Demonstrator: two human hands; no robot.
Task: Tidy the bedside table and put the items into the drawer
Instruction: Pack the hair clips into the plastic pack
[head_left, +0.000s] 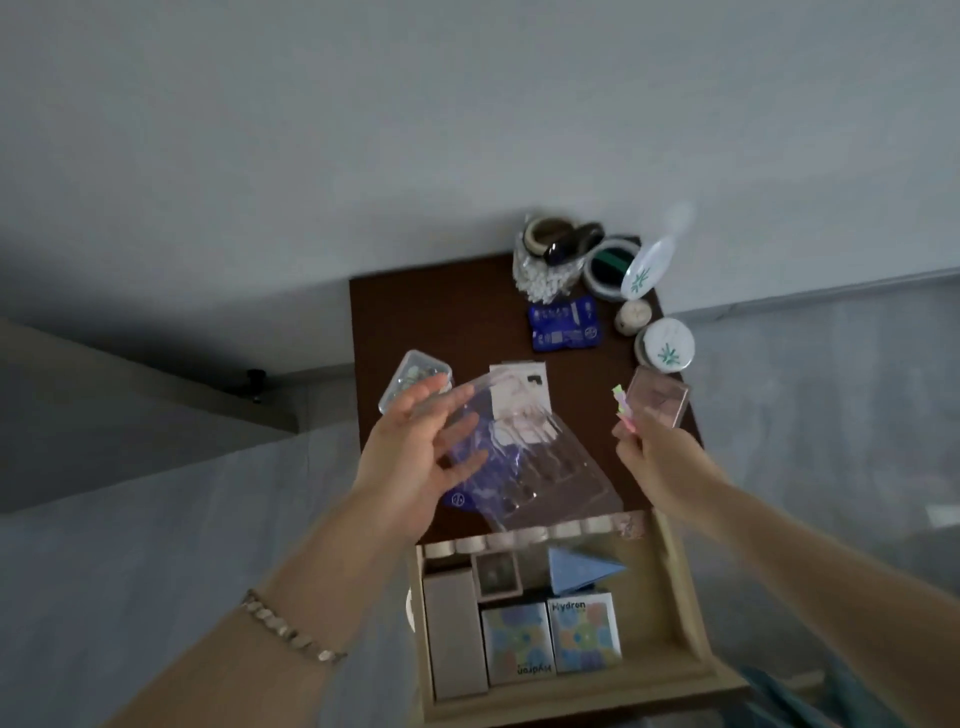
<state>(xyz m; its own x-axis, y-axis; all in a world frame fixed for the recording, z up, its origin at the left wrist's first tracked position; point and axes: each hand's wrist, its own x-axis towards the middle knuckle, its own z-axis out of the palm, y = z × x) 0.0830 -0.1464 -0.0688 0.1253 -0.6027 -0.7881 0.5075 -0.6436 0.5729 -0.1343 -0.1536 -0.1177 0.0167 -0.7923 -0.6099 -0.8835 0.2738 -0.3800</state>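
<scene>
- Looking down on a dark brown table (395, 312) that stands against a pale wall, with a light wooden drawer (670, 571) pulled open at the near edge.
- A blue packet (566, 325) lies flat on the table, well behind the drawer. The items below are placed from it.
- Just behind the blue packet stands a jar of cotton swabs (545, 278), with dark bangles (563, 236) stacked on top.
- To the right of the packet are an open round tin (602, 275), a white lid (647, 265) with a green leaf print propped on that tin, a small round pot (634, 314), and a closed white tin (667, 343) with the same print.
- In front of the packet and to its left lies a small clear box (415, 382).
- The left hand (415, 447) is raised in front of the packet. Its fingers are spread and nearly straight, resting against a clear plastic pack (530, 462) with white and purple card inside.
- The right hand (649, 447), in front of the packet and to its right, pinches a small pink and green item (625, 408) at its fingertips. It is just beside a pink see-through box (657, 397) on the table.
- Farther in front of the packet, the drawer holds two patterned boxes (584, 634), one printed "Hydron", a tall grey box (454, 629), a blue triangular box (576, 569), and a row of small white pots (519, 538) along the back.
- A chain bracelet (291, 631) circles the left wrist.
</scene>
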